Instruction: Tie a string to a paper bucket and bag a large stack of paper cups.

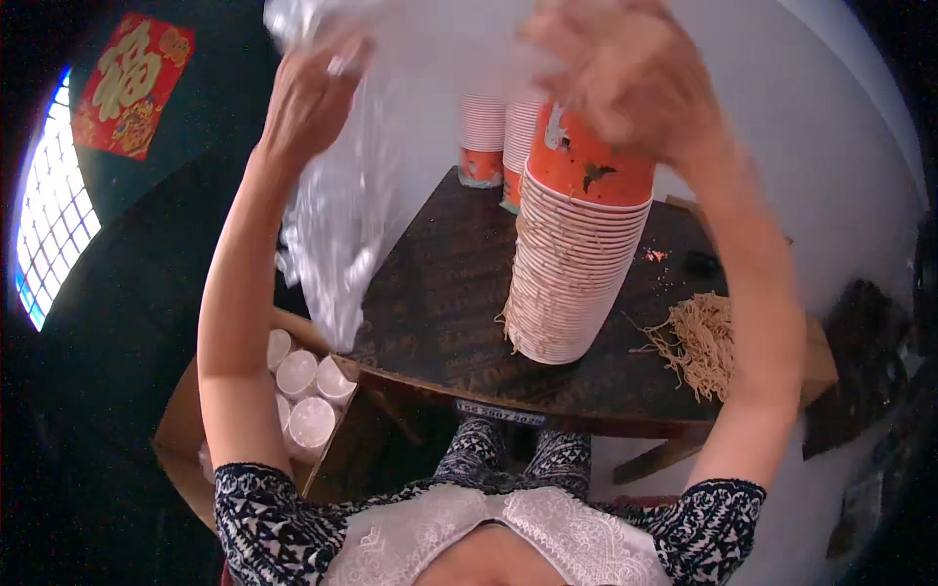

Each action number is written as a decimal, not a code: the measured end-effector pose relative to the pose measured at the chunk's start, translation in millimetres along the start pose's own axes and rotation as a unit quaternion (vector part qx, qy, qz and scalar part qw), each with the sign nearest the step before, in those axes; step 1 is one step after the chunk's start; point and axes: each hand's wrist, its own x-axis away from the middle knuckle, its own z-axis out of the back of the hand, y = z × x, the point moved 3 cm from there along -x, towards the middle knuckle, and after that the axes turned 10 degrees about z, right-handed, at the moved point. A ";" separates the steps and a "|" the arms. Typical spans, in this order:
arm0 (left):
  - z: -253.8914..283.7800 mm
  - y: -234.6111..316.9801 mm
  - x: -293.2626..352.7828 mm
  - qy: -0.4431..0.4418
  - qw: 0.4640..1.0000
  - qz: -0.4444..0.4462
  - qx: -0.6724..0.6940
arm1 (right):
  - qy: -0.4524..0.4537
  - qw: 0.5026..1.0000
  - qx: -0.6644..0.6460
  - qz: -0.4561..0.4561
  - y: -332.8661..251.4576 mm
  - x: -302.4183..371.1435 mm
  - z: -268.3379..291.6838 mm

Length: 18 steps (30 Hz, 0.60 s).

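My left hand (315,98) is raised at the upper left, its fingers closed on a clear plastic bag (342,215). The bag hangs in loose folds beside the table. Toward the upper right is my right hand (625,83), smeared by motion, in front of the top of a tall stack of paper cups (576,264). Whether it touches the stack or holds anything cannot be made out. The stack stands upside down on the table, with white rims below and an orange, leaf-patterned wall on top. Tan strings stick out between the rims.
A dark table (430,303) carries a pile of tan strings (699,342) near my right forearm. More cup stacks (482,146) stand at the back by the wall. At the lower left, an open cardboard box (186,430) holds several wrapped white cup stacks (297,373).
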 end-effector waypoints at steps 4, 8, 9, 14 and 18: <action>-34.5 17.4 -65.8 -0.089 0.993 0.006 0.083 | 0.225 0.953 0.165 -0.116 53.8 19.7 -0.9; -87.3 71.7 -89.8 -0.063 0.982 -0.129 -0.123 | 0.260 0.917 0.269 -0.141 103.8 51.3 -12.9; -109.0 47.2 -91.4 0.135 0.960 -0.240 -0.057 | 0.283 0.922 0.225 -0.141 108.6 43.5 -22.4; -193.8 16.5 -74.1 0.030 0.979 -0.194 0.049 | 0.327 0.905 0.249 -0.115 142.2 49.2 -124.1; -231.8 14.2 -64.3 -0.364 0.816 0.213 0.396 | 0.125 0.951 -0.054 -0.279 155.1 58.4 -199.5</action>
